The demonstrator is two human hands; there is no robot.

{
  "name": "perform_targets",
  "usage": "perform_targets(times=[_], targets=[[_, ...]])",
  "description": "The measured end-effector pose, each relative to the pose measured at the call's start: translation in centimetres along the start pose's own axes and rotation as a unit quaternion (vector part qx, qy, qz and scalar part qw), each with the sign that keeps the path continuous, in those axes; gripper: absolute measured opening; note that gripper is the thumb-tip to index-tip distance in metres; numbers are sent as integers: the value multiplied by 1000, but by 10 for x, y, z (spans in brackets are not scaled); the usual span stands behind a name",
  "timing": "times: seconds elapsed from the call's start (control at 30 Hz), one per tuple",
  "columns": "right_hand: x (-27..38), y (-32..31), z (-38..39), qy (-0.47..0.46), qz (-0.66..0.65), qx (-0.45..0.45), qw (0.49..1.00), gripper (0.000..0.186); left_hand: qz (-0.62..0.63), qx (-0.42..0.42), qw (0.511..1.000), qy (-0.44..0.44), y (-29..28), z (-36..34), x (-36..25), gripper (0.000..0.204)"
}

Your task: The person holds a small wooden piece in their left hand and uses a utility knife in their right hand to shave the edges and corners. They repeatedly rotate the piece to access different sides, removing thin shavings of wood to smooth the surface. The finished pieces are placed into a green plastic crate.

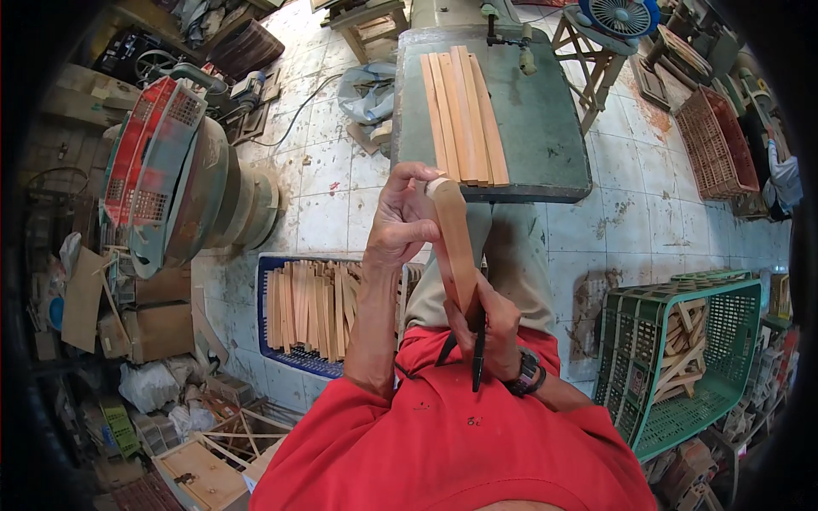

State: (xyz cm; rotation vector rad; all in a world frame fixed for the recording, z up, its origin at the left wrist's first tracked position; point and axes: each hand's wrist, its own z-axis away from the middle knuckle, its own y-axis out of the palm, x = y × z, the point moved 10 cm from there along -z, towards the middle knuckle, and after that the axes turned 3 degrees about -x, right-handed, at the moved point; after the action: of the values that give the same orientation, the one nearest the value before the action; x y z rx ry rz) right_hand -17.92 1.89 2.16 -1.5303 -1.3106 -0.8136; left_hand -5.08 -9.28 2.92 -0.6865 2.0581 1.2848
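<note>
Wooden piece (454, 243) at frame centre; left hand (399, 213) and right hand (498, 322) clamp fingers on it. Work seems unfinished: strips (464, 119) on surface (545, 128), upper centre; other strips (307, 302) in blue crate (263, 311), lower left; which are done, cannot tell.

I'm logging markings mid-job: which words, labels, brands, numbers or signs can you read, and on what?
None reads clearly enough to quote.
Wristwatch: face too small to read.
Blue fan: hub too small to tell any lettering.
Red shirt: small dark marks, unreadable as words.
Held wooden piece: no lettering seen on its visible sides.
</note>
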Motion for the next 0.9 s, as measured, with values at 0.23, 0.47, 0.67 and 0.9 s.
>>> perform_targets(times=[0.23,0.47,0.67,0.9], targets=[[-36,32,15,205,-301,113,925,63,68,15,998,-7,-7,6,4,57],[-29,25,13,104,-208,84,969,57,118,45,992,7,1,6,-5,45],[-27,27,11,126,-256,78,955,56,106,86,990,22,-1,6,-4,41],[-33,28,13,158,-306,58,937,54,96,11,995,5,-6,4,0,41]])
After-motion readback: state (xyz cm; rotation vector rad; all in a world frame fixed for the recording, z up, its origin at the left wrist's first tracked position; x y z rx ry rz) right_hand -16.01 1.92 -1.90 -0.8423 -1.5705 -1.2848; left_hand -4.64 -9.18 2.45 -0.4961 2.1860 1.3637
